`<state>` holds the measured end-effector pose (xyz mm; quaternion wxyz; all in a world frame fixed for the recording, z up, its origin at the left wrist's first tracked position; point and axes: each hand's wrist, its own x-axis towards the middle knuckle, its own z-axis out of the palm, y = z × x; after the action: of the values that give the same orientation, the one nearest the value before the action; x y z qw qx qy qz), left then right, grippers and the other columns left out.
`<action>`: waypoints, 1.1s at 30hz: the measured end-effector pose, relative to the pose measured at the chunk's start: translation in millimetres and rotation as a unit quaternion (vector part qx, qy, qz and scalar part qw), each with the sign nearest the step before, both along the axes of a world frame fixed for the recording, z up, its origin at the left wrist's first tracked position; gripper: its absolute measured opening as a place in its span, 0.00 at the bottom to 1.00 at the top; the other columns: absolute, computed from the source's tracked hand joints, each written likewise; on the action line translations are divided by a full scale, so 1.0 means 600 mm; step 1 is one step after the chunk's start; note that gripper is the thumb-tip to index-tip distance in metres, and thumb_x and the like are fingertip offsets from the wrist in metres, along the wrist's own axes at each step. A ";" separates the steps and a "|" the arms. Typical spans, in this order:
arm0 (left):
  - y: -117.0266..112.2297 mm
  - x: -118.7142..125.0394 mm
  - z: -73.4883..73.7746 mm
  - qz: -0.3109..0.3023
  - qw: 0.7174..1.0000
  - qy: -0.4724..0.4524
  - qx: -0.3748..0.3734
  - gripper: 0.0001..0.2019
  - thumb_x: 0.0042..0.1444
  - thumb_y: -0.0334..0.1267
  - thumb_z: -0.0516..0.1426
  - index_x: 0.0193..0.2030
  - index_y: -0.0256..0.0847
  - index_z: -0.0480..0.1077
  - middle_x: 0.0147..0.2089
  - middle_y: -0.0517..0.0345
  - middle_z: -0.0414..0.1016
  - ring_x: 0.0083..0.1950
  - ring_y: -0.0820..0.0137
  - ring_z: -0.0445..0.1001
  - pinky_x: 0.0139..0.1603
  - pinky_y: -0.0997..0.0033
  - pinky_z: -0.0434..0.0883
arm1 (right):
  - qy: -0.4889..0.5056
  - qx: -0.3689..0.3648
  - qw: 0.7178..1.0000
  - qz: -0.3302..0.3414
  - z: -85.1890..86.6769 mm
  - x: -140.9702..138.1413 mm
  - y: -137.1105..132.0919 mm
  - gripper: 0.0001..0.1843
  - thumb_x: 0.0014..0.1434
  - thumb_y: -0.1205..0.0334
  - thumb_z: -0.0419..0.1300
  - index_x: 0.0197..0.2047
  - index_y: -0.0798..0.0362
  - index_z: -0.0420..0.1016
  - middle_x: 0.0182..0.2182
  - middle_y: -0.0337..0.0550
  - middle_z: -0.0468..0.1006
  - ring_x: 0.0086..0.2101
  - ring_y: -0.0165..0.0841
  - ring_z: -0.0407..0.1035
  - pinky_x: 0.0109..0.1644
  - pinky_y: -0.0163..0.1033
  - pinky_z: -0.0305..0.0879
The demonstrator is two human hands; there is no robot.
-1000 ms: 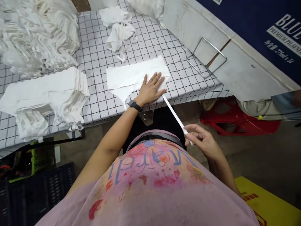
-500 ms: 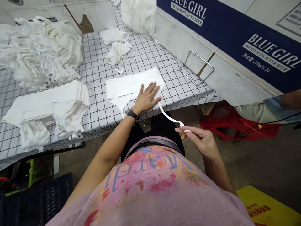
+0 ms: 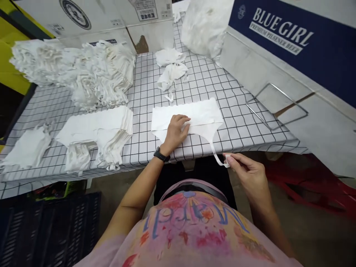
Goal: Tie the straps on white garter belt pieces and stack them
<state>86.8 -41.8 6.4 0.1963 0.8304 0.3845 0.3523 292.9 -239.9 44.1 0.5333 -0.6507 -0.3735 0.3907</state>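
A white strappy top (image 3: pixel 194 111) lies flat on the checked cloth near the table's front edge. My left hand (image 3: pixel 177 132) rests on its middle, fingers loosely bent and thumb apart, gripping nothing. One shoulder strap (image 3: pixel 214 151) runs from the top's right side over the table edge. My right hand (image 3: pixel 247 172) pinches the end of that strap between thumb and fingers, just off the edge. The other strap is hidden behind my left hand and forearm. To the left sits a neat stack of similar white tops (image 3: pixel 96 128), their straps hanging toward the edge.
Behind that stack is a big heap of white garments (image 3: pixel 102 74); a smaller pile (image 3: pixel 29 146) lies far left. Two crumpled white pieces (image 3: pixel 171 76) sit farther back. A wire frame (image 3: pixel 275 107) stands against the beer carton (image 3: pixel 267 66) at right. A red stool (image 3: pixel 311 189) is below.
My left hand has shifted from the top's right side to its middle, and its spread fingers have bent. The right hand still pinches the strap, now slacker. The view has turned left.
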 end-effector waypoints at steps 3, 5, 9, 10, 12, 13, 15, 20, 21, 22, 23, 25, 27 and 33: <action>0.008 -0.004 -0.002 -0.054 0.997 0.059 -0.007 0.09 0.66 0.34 0.60 0.51 0.41 0.74 0.54 0.50 0.77 0.57 0.61 0.72 0.59 0.53 0.75 | 0.047 -0.040 0.998 -0.022 -0.006 -0.014 0.038 0.07 0.56 0.56 0.73 0.37 0.49 0.87 0.27 0.39 0.81 0.26 0.27 0.70 0.32 0.33 0.69; 0.012 0.005 -0.001 -0.083 0.992 0.097 -0.010 0.08 0.66 0.34 0.59 0.52 0.40 0.74 0.55 0.50 0.76 0.57 0.61 0.71 0.58 0.55 0.74 | 0.080 -0.049 0.995 -0.029 -0.009 -0.023 0.066 0.08 0.55 0.56 0.74 0.35 0.51 0.86 0.24 0.38 0.79 0.24 0.26 0.67 0.27 0.31 0.66; 0.025 0.032 0.010 -0.108 0.979 0.174 0.006 0.07 0.68 0.33 0.57 0.50 0.39 0.74 0.52 0.49 0.77 0.53 0.60 0.70 0.51 0.58 0.72 | 0.107 -0.051 0.992 -0.030 -0.011 -0.032 0.119 0.09 0.55 0.56 0.73 0.34 0.53 0.83 0.21 0.37 0.75 0.22 0.26 0.66 0.24 0.30 0.63; 0.029 0.037 0.014 -0.114 0.974 0.194 0.015 0.07 0.69 0.34 0.56 0.49 0.39 0.74 0.51 0.49 0.77 0.52 0.60 0.70 0.49 0.59 0.71 | 0.106 -0.053 0.993 -0.027 -0.011 -0.033 0.130 0.09 0.55 0.56 0.73 0.34 0.53 0.83 0.20 0.37 0.75 0.21 0.26 0.66 0.24 0.30 0.63; 0.037 0.046 0.019 -0.129 0.964 0.230 0.039 0.07 0.70 0.35 0.55 0.46 0.38 0.74 0.49 0.48 0.77 0.50 0.60 0.70 0.45 0.60 0.69 | 0.099 -0.054 0.993 -0.023 -0.012 -0.032 0.148 0.10 0.56 0.56 0.72 0.33 0.53 0.82 0.20 0.37 0.75 0.21 0.26 0.66 0.25 0.31 0.64; 0.040 0.049 0.021 -0.136 0.959 0.244 0.050 0.08 0.70 0.35 0.54 0.44 0.38 0.75 0.48 0.48 0.77 0.49 0.60 0.70 0.44 0.61 0.68 | 0.095 -0.055 0.994 -0.020 -0.012 -0.032 0.155 0.10 0.56 0.56 0.72 0.33 0.54 0.82 0.20 0.37 0.75 0.21 0.26 0.66 0.25 0.31 0.64; 0.046 0.052 0.021 -0.143 0.954 0.256 0.063 0.10 0.70 0.33 0.53 0.40 0.37 0.75 0.46 0.47 0.77 0.47 0.61 0.70 0.42 0.62 0.67 | 0.087 -0.059 0.994 -0.016 -0.014 -0.031 0.168 0.10 0.57 0.56 0.71 0.32 0.54 0.82 0.19 0.37 0.75 0.20 0.25 0.65 0.25 0.31 0.63; 0.055 0.051 0.004 -0.128 0.975 0.180 0.033 0.07 0.67 0.31 0.56 0.41 0.37 0.76 0.45 0.50 0.77 0.46 0.63 0.70 0.43 0.63 0.67 | 0.075 -0.075 0.994 -0.013 -0.020 -0.036 0.197 0.11 0.58 0.56 0.70 0.31 0.55 0.81 0.18 0.37 0.75 0.18 0.24 0.63 0.22 0.30 0.61; 0.057 0.051 -0.001 -0.121 0.981 0.150 0.017 0.06 0.67 0.32 0.57 0.42 0.38 0.77 0.45 0.51 0.77 0.46 0.64 0.71 0.44 0.63 0.68 | 0.076 -0.078 0.994 -0.013 -0.021 -0.038 0.202 0.11 0.58 0.56 0.70 0.31 0.55 0.81 0.18 0.38 0.75 0.17 0.24 0.63 0.22 0.30 0.61; 0.059 0.051 -0.005 -0.112 0.987 0.119 -0.002 0.06 0.67 0.34 0.59 0.42 0.39 0.78 0.45 0.52 0.78 0.46 0.65 0.71 0.44 0.63 0.68 | 0.078 -0.080 0.994 -0.014 -0.021 -0.040 0.208 0.11 0.58 0.56 0.70 0.30 0.55 0.80 0.18 0.38 0.75 0.17 0.24 0.63 0.22 0.30 0.61; 0.061 0.050 -0.008 -0.104 0.990 0.089 -0.021 0.06 0.67 0.36 0.60 0.42 0.39 0.78 0.44 0.53 0.78 0.45 0.66 0.72 0.45 0.63 0.69 | 0.081 -0.084 0.993 -0.014 -0.021 -0.042 0.213 0.12 0.57 0.56 0.69 0.29 0.56 0.80 0.18 0.38 0.75 0.17 0.24 0.64 0.21 0.30 0.62; 0.063 0.050 -0.012 -0.091 0.994 0.044 -0.050 0.06 0.67 0.38 0.61 0.41 0.41 0.79 0.43 0.55 0.79 0.45 0.68 0.73 0.46 0.64 0.70 | 0.086 -0.093 0.992 -0.013 -0.021 -0.046 0.223 0.12 0.57 0.57 0.69 0.28 0.56 0.79 0.18 0.39 0.76 0.16 0.25 0.64 0.21 0.30 0.62; 0.064 0.050 -0.014 -0.086 0.994 0.024 -0.057 0.06 0.67 0.39 0.61 0.40 0.41 0.79 0.41 0.57 0.79 0.44 0.68 0.74 0.46 0.63 0.70 | 0.086 -0.100 0.991 -0.015 -0.021 -0.048 0.232 0.12 0.57 0.57 0.69 0.27 0.56 0.78 0.18 0.40 0.76 0.16 0.25 0.65 0.21 0.30 0.63; 0.061 0.053 -0.020 -0.093 0.995 0.020 -0.009 0.06 0.67 0.37 0.61 0.39 0.41 0.78 0.38 0.57 0.80 0.42 0.67 0.73 0.45 0.61 0.69 | 0.084 -0.108 0.990 -0.036 -0.026 -0.049 0.252 0.12 0.56 0.59 0.68 0.25 0.56 0.77 0.17 0.40 0.76 0.17 0.25 0.67 0.22 0.29 0.65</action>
<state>118.4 -5.0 -5.3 0.2283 0.8677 0.3123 0.3121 263.7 -88.7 28.2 0.5037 -0.6823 -0.2592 0.4622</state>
